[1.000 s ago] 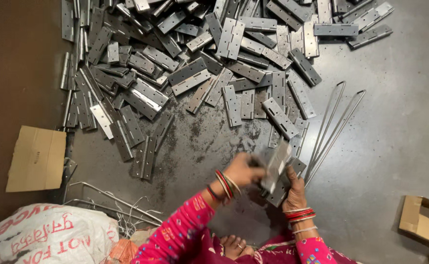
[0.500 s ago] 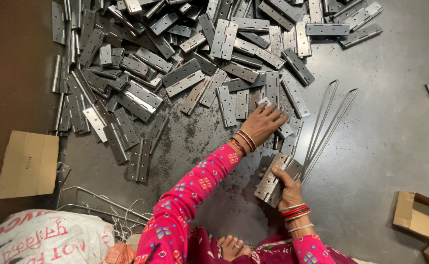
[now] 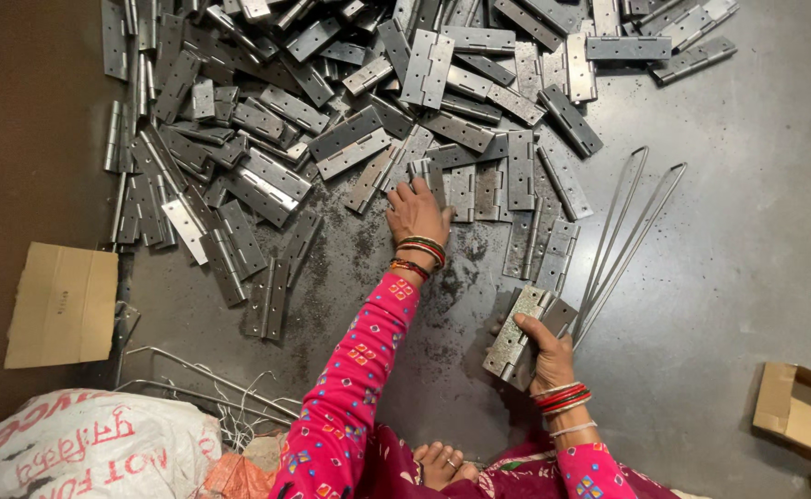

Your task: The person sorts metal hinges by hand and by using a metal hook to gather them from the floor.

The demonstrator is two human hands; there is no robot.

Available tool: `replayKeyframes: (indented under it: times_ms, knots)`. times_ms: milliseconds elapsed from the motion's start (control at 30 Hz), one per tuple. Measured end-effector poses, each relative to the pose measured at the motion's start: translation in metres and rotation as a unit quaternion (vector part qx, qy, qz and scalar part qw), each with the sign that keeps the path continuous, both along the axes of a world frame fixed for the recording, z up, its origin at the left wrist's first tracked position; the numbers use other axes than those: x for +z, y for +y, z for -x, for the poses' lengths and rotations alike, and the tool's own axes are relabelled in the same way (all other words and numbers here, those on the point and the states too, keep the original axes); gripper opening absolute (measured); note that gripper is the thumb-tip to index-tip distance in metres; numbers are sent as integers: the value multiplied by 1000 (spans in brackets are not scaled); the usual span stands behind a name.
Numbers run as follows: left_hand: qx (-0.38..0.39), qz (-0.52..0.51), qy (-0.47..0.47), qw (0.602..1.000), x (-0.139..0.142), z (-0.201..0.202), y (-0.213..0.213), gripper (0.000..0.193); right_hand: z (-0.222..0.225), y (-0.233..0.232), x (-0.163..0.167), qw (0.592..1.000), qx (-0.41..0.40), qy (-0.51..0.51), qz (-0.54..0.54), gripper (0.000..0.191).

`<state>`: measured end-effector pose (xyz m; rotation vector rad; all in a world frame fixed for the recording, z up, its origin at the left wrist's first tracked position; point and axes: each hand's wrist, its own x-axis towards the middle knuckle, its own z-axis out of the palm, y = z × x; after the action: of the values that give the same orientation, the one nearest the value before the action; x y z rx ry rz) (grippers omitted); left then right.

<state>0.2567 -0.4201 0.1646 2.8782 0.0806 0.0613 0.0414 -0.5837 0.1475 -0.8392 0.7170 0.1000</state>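
A large heap of grey metal hinges (image 3: pixel 350 102) covers the dark floor ahead of me. My left hand (image 3: pixel 417 212), in a pink sleeve with bangles, reaches forward and rests its fingers on a hinge (image 3: pixel 427 173) at the near edge of the heap; whether it grips that hinge I cannot tell. My right hand (image 3: pixel 546 351) holds a stack of hinges (image 3: pixel 521 334) upright near my lap. Bare toes (image 3: pixel 438 459) show between my arms.
Long bent metal rods (image 3: pixel 629 222) lie to the right of the stack. A flat cardboard piece (image 3: pixel 62 305) lies at the left, a printed white sack (image 3: pixel 82 448) and loose wires (image 3: pixel 211 388) at bottom left, an open cardboard box (image 3: pixel 803 411) at bottom right.
My left hand left the stack held near my lap and stretched forward to the heap's edge. My right hand stayed low, keeping the stack.
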Motion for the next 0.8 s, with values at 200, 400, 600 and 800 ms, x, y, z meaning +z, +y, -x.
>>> replayKeyframes:
  times_ms: [200, 400, 600, 800]
  knots:
    - [60, 190, 71, 977, -6, -4, 5, 65, 0, 0, 3, 1000, 9, -12, 12, 35]
    - [-57, 188, 36, 980, 4, -23, 9, 32, -3, 0, 1, 1000, 7, -9, 15, 35]
    - [-271, 52, -43, 960, 37, -100, -18, 40, -8, 1, 2, 1000, 10, 15, 15, 37]
    - [-268, -56, 36, 961, 53, -120, -38, 54, -9, -1, -3, 1000, 5, -7, 26, 35]
